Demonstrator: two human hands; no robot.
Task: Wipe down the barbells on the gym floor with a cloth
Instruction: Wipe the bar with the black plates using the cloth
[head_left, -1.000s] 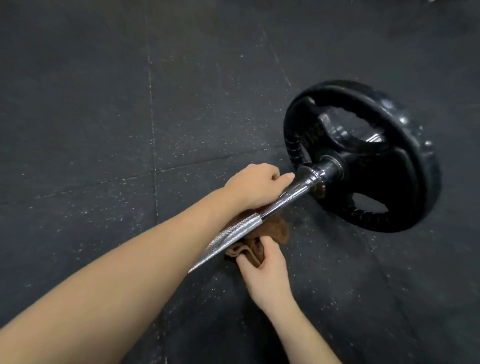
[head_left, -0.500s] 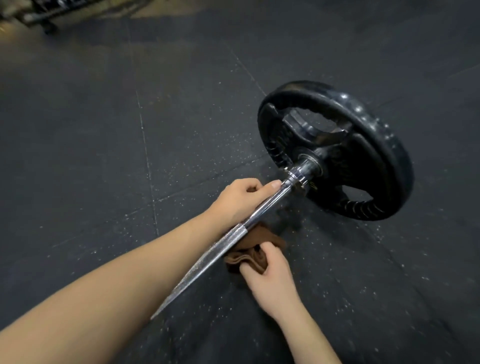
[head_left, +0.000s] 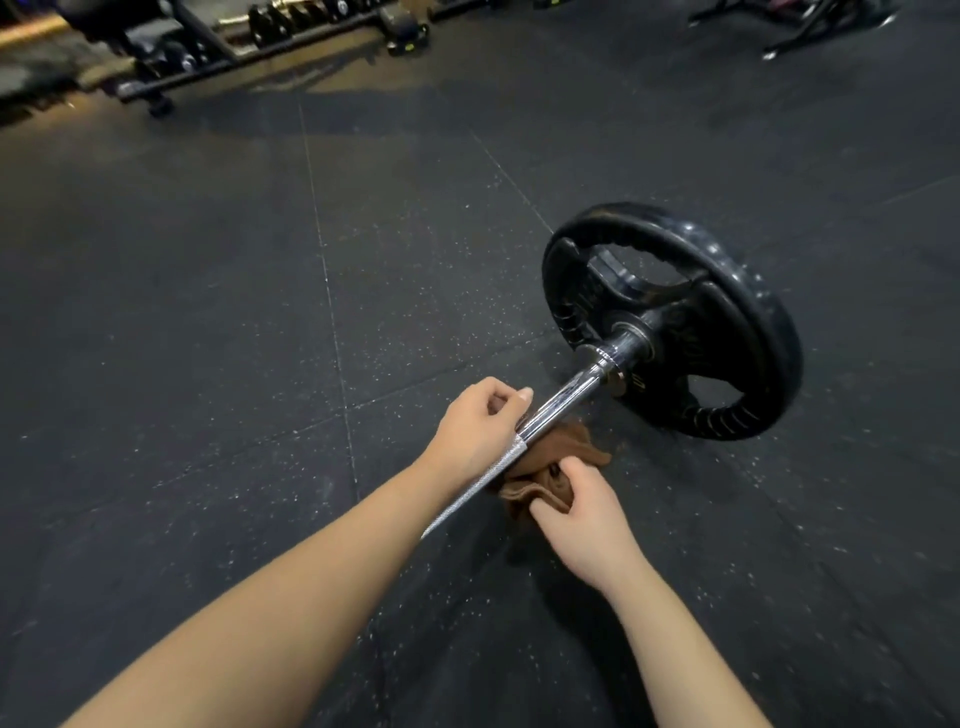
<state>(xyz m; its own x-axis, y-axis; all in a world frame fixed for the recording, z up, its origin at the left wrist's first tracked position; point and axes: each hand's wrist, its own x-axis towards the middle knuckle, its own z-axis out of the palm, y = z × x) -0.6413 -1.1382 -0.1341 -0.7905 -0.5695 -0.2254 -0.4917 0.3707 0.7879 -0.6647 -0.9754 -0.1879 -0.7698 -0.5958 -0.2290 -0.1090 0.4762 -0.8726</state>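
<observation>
Head view: bar (head_left: 566, 397) low over floor (head_left: 260, 312), resting on black plate (head_left: 753, 291) at far end. Brown cloth (head_left: 571, 444) passes under bar at smooth-to-knurled join. Left hand (head_left: 480, 426) beyond bar, fingers curled, seemingly pinching cloth end. Right hand (head_left: 582, 514) grips bunched cloth on near side. Cloth soft, light. Bar stiff, heavy, chrome slick, may roll. Best held: cloth by both ends.

We reach both bare forearms in from the near edge, our left hand (head_left: 475, 426) curled tight on the left of the chrome steel bar (head_left: 566, 395), thumb pinching a scrap of the crumpled brown cloth (head_left: 576, 447), while our right hand (head_left: 582, 514), just right of the bar, grips the cloth's bunched near end.
</observation>
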